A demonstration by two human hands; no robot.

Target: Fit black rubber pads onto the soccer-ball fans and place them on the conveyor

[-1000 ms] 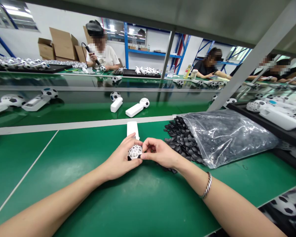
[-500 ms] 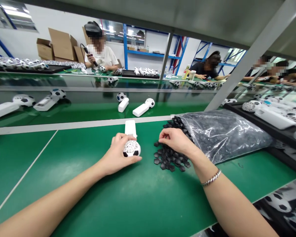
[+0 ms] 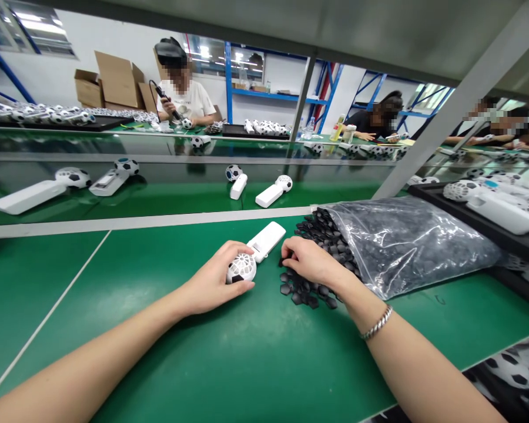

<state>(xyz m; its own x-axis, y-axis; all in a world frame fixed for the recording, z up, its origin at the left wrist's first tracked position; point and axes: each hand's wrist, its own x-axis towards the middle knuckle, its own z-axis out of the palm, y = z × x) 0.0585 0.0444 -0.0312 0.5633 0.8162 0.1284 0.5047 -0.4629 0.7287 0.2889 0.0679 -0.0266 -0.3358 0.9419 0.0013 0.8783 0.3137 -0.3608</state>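
Note:
My left hand (image 3: 218, 279) grips the round football-patterned head of a white device (image 3: 242, 268), thumb at the near side and fingers over the far side. The device's white handle (image 3: 268, 239) points away and to the right on the green table. At the left edge of a pile of black pentagon pieces (image 3: 311, 291), my right hand (image 3: 306, 258) has thumb and fingers pinched together on a small black piece (image 3: 283, 261), mostly hidden by the fingertips. A bracelet circles my right wrist.
A clear plastic bag (image 3: 409, 241) of black pieces lies on the right, beside a black tray (image 3: 423, 191) of white devices. More devices (image 3: 270, 195) lie on the strip beyond the pale edge. A slanted metal post (image 3: 441, 117) stands at right; people sit opposite.
The held device has turned, its handle swinging to the right. My right hand has closed on a black piece at the pile's edge. Devices on the far strip have shifted right in view.

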